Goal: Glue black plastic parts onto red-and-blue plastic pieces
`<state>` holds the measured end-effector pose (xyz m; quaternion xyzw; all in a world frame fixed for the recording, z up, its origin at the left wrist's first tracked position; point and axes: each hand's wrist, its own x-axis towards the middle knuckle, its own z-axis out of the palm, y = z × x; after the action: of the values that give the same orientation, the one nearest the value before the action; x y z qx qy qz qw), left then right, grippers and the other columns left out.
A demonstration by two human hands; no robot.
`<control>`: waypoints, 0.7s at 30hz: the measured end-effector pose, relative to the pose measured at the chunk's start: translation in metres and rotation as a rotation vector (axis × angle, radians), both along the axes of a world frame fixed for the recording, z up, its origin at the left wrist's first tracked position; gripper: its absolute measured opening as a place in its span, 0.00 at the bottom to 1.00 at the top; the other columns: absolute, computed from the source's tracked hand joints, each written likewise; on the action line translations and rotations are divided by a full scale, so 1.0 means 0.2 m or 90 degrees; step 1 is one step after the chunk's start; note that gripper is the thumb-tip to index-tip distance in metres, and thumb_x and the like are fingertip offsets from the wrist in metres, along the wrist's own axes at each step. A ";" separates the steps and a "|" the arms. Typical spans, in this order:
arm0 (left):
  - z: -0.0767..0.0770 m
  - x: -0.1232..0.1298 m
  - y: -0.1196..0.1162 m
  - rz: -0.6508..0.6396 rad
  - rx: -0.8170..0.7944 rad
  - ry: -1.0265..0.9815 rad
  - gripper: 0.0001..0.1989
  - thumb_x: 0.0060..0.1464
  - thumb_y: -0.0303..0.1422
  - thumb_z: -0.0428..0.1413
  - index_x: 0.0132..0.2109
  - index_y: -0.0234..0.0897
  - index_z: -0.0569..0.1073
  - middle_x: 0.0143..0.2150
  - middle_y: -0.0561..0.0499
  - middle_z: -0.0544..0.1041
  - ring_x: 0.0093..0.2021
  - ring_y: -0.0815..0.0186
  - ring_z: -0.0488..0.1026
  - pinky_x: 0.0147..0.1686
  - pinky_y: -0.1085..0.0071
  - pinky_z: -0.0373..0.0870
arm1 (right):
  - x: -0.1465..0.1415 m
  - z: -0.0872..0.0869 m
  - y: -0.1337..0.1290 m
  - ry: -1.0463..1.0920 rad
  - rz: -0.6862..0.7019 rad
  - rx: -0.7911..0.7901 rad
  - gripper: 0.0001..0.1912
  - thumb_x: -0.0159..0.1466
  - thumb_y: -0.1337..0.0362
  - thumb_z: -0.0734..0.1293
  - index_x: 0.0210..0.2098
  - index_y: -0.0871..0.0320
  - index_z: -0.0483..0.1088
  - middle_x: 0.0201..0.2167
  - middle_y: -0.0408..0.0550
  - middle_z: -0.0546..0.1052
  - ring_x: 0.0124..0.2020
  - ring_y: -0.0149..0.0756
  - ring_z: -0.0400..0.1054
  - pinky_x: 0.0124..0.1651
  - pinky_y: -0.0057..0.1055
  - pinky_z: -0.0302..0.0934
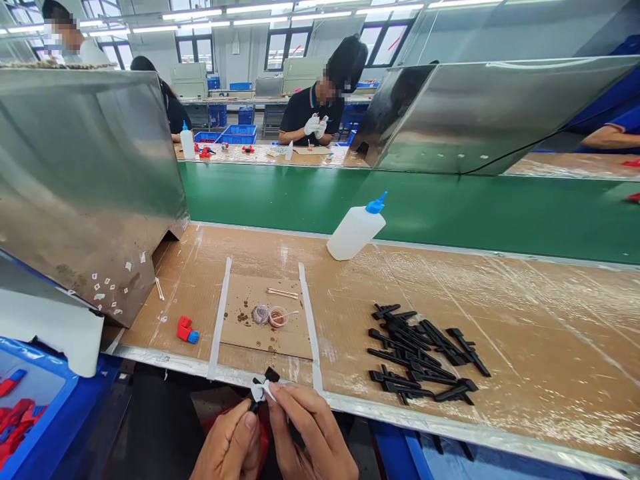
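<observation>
Pinching away at six o'clock, the left hand (pixel 233 440) and right hand (pixel 310 427) share one small black-and-white piece (pixel 258 392)! Straight up from them at twelve, one flat cardboard sheet (pixel 245 339) bears two round tubs (pixel 278 317). Ten: one red-and-blue piece (pixel 185 329). One: one translucent bottle (pixel 353 233), blue-nozzled. Past two: slim black parts (pixel 417 353), heaped beyond counting, on the shiny bench (pixel 540 333)!

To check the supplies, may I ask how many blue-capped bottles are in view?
2: a near bottle beside the green surface, and a far bottle across it, further left. Others may be hidden.
</observation>
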<state>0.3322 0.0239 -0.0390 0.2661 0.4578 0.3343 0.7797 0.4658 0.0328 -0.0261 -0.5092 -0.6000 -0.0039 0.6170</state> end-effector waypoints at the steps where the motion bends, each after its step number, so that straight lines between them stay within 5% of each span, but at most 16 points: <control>1: 0.01 0.01 0.01 0.005 -0.013 -0.021 0.22 0.48 0.50 0.63 0.40 0.37 0.71 0.22 0.60 0.56 0.21 0.73 0.50 0.23 0.73 0.48 | 0.00 -0.01 0.00 0.000 -0.006 0.004 0.22 0.59 0.81 0.69 0.48 0.52 0.75 0.34 0.45 0.78 0.34 0.34 0.74 0.36 0.31 0.72; 8: 0.06 0.09 0.07 -0.076 -0.002 -0.158 0.28 0.49 0.55 0.60 0.24 0.39 0.58 0.17 0.64 0.49 0.16 0.79 0.40 0.17 0.75 0.38 | 0.03 -0.06 -0.01 -0.007 -0.035 0.034 0.20 0.58 0.79 0.69 0.46 0.52 0.76 0.32 0.44 0.79 0.31 0.36 0.75 0.32 0.32 0.73; 15: 0.10 0.04 0.11 -0.010 -0.025 -0.227 0.29 0.48 0.55 0.61 0.24 0.39 0.56 0.15 0.66 0.47 0.14 0.80 0.38 0.14 0.80 0.37 | 0.07 -0.10 -0.05 -0.019 -0.037 0.030 0.18 0.58 0.79 0.68 0.43 0.54 0.76 0.31 0.44 0.78 0.31 0.33 0.75 0.34 0.28 0.72; 21: 0.13 0.03 0.13 0.001 -0.023 -0.224 0.29 0.47 0.55 0.62 0.24 0.39 0.56 0.15 0.66 0.47 0.13 0.81 0.37 0.13 0.81 0.38 | 0.07 -0.14 -0.05 0.176 -0.040 -0.071 0.12 0.59 0.73 0.71 0.41 0.55 0.72 0.34 0.44 0.77 0.35 0.33 0.74 0.41 0.29 0.70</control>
<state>0.3372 0.0497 -0.0122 0.1894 0.3206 0.3682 0.8519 0.4792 0.0228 -0.0535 -0.5567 -0.4925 0.0802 0.6641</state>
